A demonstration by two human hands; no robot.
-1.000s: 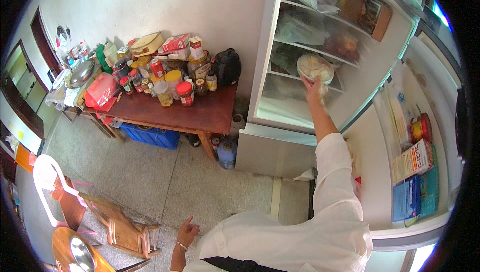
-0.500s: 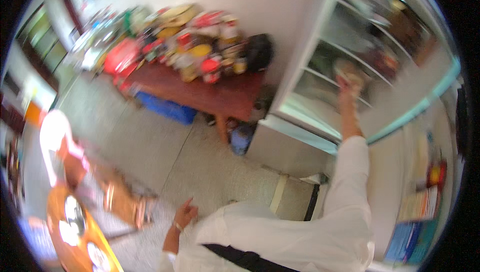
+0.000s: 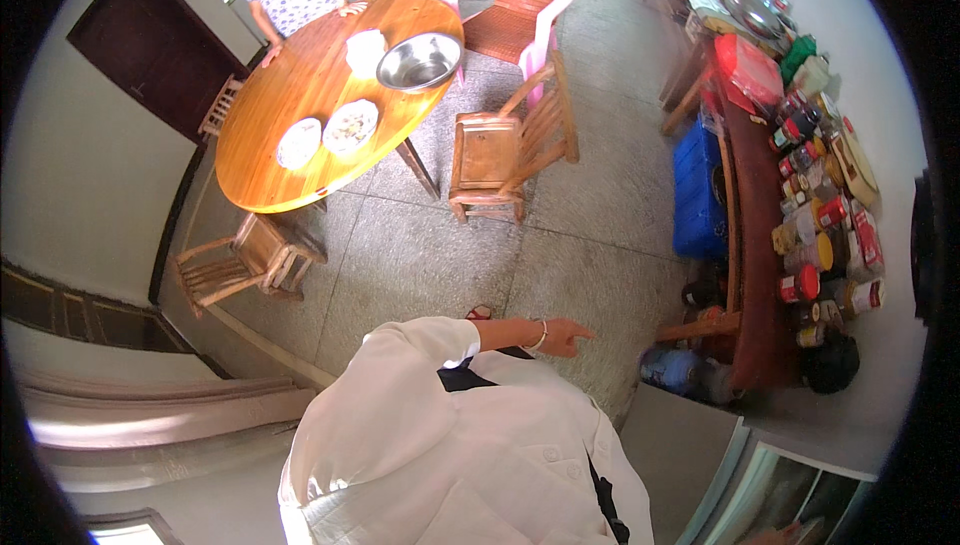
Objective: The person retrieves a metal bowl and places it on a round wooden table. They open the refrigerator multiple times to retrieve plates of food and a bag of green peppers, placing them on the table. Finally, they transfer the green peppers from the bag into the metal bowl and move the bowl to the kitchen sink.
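Observation:
My left hand [image 3: 562, 337] reaches across the front of my white shirt, a bracelet on its wrist. Its index finger is stretched out and the others are loosely bent, with nothing in them. Grey floor lies beneath it. At the lower right, an open refrigerator [image 3: 690, 445] is cut off by the picture's rim. A skin-coloured patch at its opening seems to be my right hand [image 3: 775, 537], beside something pale. Its fingers are too cut off and blurred to read.
A round wooden table [image 3: 250, 160] carries a metal basin [image 3: 420, 62] and several dishes; a person stands behind it. Wooden chairs [image 3: 490, 150] and a pink-and-white armchair [image 3: 515, 25] are near it. Jars crowd a dark red bench [image 3: 755, 295] at right, above a blue crate [image 3: 698, 190].
My view has swung left from the refrigerator to the round table. My right arm, reaching among the shelves before, is now mostly out of view. My left hand now crosses before my body.

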